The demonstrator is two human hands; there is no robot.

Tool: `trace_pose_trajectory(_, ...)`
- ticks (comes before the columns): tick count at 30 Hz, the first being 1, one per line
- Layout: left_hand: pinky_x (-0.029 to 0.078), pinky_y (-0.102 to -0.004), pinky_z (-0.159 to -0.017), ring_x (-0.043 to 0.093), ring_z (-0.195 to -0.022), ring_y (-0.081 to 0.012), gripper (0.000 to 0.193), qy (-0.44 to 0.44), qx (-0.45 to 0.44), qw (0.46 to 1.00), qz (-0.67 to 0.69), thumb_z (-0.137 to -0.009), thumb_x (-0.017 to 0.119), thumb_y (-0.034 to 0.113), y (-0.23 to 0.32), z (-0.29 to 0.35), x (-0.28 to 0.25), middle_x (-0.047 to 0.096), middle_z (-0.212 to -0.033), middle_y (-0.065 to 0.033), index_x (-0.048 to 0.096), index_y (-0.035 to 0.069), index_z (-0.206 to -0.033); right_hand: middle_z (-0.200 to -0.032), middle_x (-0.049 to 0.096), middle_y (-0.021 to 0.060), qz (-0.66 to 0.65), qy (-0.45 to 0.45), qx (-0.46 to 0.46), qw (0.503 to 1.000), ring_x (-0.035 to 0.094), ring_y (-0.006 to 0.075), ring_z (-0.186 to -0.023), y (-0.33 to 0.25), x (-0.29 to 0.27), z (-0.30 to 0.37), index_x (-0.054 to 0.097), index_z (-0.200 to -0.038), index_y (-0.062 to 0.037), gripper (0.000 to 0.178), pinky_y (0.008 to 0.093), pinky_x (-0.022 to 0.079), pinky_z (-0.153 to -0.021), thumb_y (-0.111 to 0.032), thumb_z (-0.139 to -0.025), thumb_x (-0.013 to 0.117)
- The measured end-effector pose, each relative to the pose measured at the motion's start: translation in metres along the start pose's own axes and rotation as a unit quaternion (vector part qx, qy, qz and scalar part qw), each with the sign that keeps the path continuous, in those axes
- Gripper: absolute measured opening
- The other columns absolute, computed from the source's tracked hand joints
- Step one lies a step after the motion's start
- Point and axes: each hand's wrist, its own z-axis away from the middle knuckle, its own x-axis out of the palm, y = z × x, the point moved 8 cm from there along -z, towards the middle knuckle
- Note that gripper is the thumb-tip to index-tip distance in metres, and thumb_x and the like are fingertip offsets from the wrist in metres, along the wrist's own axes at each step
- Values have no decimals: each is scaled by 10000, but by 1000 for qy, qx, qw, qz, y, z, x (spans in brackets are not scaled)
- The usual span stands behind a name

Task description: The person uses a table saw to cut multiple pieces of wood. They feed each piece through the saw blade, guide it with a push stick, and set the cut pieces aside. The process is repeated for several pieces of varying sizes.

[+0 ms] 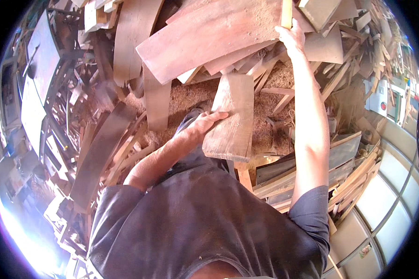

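Observation:
A thick, short wooden board (233,118) with a rough front end stands tilted in front of my body. My left hand (208,122) is closed on its left edge, with the thumb and fingers lying over the upper face. My right arm stretches far forward, and my right hand (292,38) is closed around the lower end of a narrow pale wood strip (287,13). Just left of that hand lies a wide reddish plank (209,39) dusted with sawdust, on top of other planks. The right fingers are partly hidden.
Sawdust (186,100) covers the ground between the wood piles. Long curved-looking planks (102,156) lean at the left. Offcuts (363,46) are heaped at the far right. Stacked boards (307,162) lie under my right arm, beside a pale panelled wall (375,190).

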Motion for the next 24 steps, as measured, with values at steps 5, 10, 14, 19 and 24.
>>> trace_pose_trajectory(5, 641, -403, -812, 763, -895, -254, 427, -27, 0, 999, -32, -942, 742, 204, 8, -3, 3, 749, -1122, -168, 653, -47, -1276, -1392, 623, 239, -42, 15, 7, 999, 621, 325, -1278, 50, -6, 23, 482, -1495, 1, 874, 431, 473, -1110, -462, -829, 808)
trace_pose_trajectory(10, 631, -390, -844, 750, -951, -235, 401, -9, 4, 994, -107, -962, 714, 223, 11, -4, 14, 740, -1162, -147, 666, -23, -1274, -1366, 636, 228, -219, 44, 67, 972, 650, 270, -1195, 82, -29, 148, 506, -1485, -18, 773, 442, 511, -1044, -416, -886, 791)
trace_pose_trajectory(14, 631, -382, -832, 750, -933, -225, 400, -13, -45, 983, -179, -951, 725, 254, -8, -32, 14, 747, -1135, -125, 674, -6, -1252, -912, 646, 24, -344, 52, 208, 914, 612, 119, -781, 130, -27, 301, 670, -1204, -4, 299, 288, 513, -721, -180, -968, 726)
trace_pose_trajectory(19, 628, -410, -855, 739, -973, -239, 462, -68, -109, 963, -235, -920, 773, 259, -32, -37, 64, 732, -1141, -132, 635, 5, -1281, -1112, 702, 86, -572, 17, 366, 734, 678, 223, -1014, 168, 27, 480, 628, -1332, 10, 564, 385, 550, -900, -471, -1041, 575)
trace_pose_trajectory(24, 617, -379, -868, 731, -990, -221, 490, -163, -121, 939, -277, -917, 785, 274, -78, -53, 107, 723, -1169, -110, 615, 2, -1289, -1315, 655, 136, -756, 121, 338, 547, 639, 265, -1197, 72, -9, 519, 552, -1409, 10, 676, 407, 538, -980, -546, -1023, 537)
